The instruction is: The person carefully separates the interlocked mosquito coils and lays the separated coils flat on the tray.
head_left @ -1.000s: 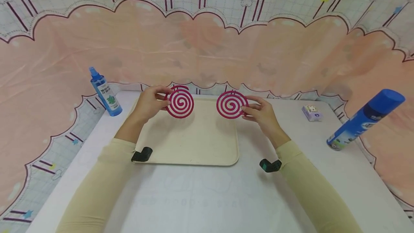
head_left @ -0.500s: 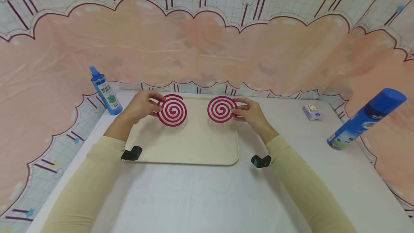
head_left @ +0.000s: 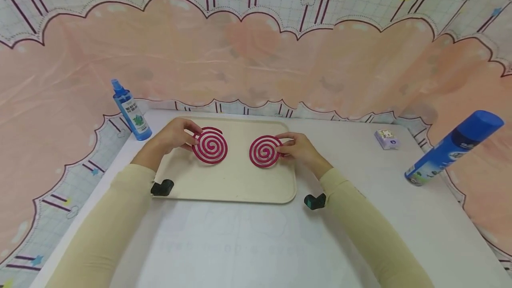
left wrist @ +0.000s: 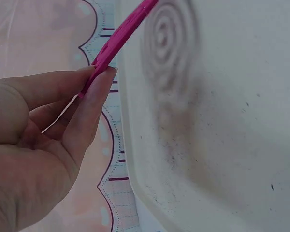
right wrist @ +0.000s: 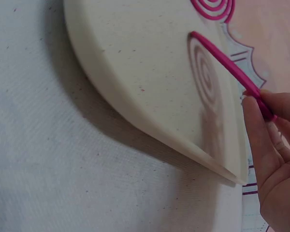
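Observation:
Two red-pink mosquito coils are held over a cream tray (head_left: 236,190). My left hand (head_left: 176,136) pinches the left coil (head_left: 210,146) by its outer ring, between thumb and fingers; the left wrist view shows this coil (left wrist: 118,38) edge-on and tilted, its spiral shadow falling on the tray. At the right side, my right hand (head_left: 300,149) pinches the other coil (head_left: 264,151) at its outer edge. In the right wrist view that coil (right wrist: 227,63) slants down, its lower edge close to the tray surface. Both coils are apart from each other.
A blue spray bottle (head_left: 132,112) stands at the back left of the white table (head_left: 228,243). To the right are a small purple box (head_left: 386,140) and a tall blue aerosol can (head_left: 448,152). A patterned cloth (head_left: 240,61) hangs behind the table.
Both hands have lowered their coils towards the tray and shifted left. The coils now lean flatter over the tray. The bottle, box, can and tray stay in place.

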Action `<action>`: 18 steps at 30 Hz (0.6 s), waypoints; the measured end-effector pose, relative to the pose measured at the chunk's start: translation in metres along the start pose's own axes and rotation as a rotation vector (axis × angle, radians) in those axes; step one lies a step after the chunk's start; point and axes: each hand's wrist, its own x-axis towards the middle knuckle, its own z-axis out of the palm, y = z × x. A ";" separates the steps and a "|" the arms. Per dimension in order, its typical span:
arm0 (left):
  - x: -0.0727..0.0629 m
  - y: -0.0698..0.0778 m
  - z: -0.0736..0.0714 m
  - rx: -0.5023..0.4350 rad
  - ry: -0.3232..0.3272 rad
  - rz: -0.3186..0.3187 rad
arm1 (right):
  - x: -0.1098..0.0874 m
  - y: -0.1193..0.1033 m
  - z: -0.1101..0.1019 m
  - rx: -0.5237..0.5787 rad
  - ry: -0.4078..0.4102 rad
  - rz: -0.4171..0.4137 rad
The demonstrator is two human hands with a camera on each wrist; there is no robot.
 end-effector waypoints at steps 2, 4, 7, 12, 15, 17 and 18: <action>0.001 -0.004 0.000 0.023 0.000 -0.008 | 0.002 0.002 0.003 -0.032 -0.003 0.006; 0.002 -0.007 0.001 0.048 0.003 -0.010 | 0.003 0.003 0.006 -0.065 0.005 0.009; 0.004 -0.012 0.003 0.082 0.008 -0.010 | 0.006 0.006 0.009 -0.111 0.024 0.020; 0.006 -0.017 0.007 0.152 0.008 -0.019 | 0.009 0.011 0.013 -0.199 0.052 0.036; 0.005 -0.017 0.008 0.200 0.001 -0.033 | 0.009 0.011 0.015 -0.234 0.065 0.038; 0.004 -0.017 0.010 0.230 0.000 -0.041 | 0.008 0.013 0.016 -0.248 0.075 0.037; 0.004 -0.018 0.011 0.240 0.001 -0.043 | 0.008 0.013 0.016 -0.256 0.079 0.033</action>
